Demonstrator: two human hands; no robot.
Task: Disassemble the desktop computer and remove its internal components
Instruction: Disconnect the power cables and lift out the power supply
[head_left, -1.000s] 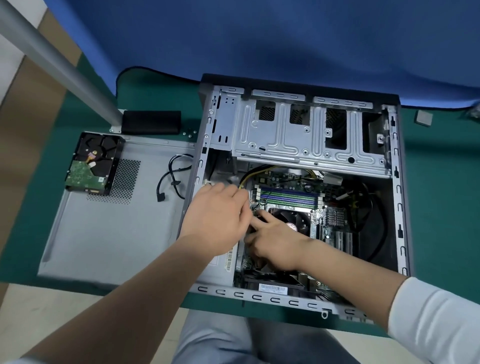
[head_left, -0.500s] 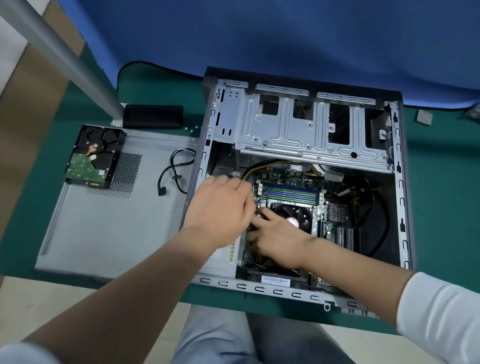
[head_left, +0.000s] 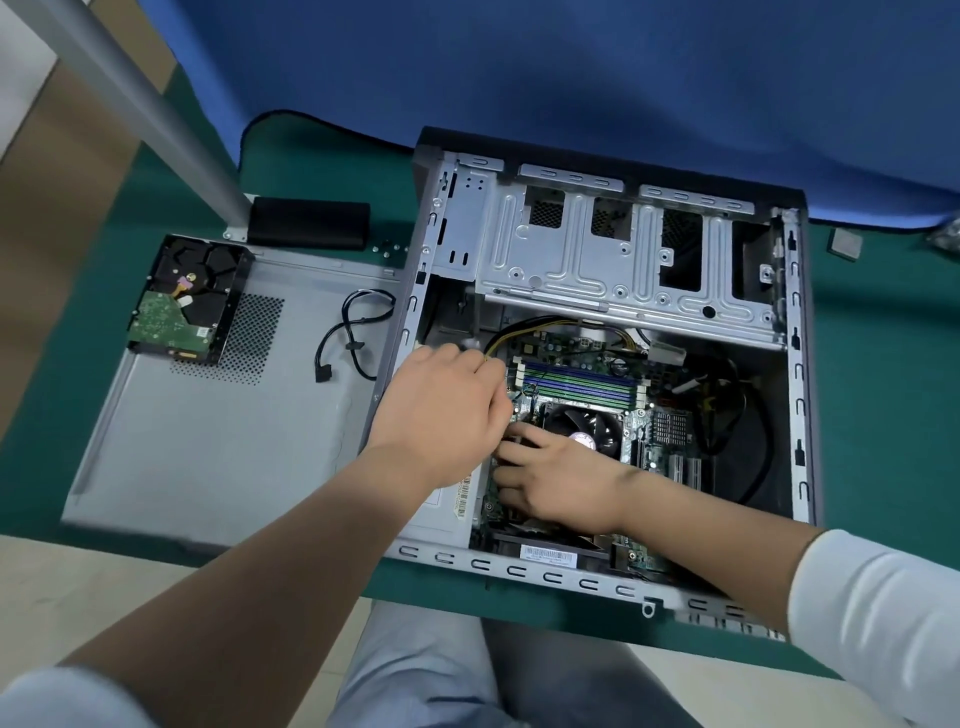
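Although the desktop computer case (head_left: 800, 364) lies open on its side toward the right edge of the green worktop (head_left: 883, 415), most of its insides look still in place, so I judge the job well short of half done. Its side panel (head_left: 208, 441) is already off and lies flat on the worktop's left half, touching the case's left wall. Inside the case, the metal drive cage (head_left: 597, 260) along the far side looks emptied, while the motherboard (head_left: 571, 348) remains seated below it, with its memory sticks (head_left: 582, 382), the cooler fan (head_left: 582, 426) and several black cables (head_left: 748, 415) still attached.

On the panel's far left corner rests a hard drive (head_left: 182, 301), board side up, and near the panel's right edge lies a loose black cable (head_left: 353, 338); both count as removed.

Both hands work at the motherboard's left edge, just beside the fan. The left hand (head_left: 441, 405) is curled with its fingers bent down toward the board, but what they hold, if anything, is hidden beneath it. The right hand (head_left: 550, 478) reaches in with fingers extended onto the board; whether it pinches anything I cannot tell.
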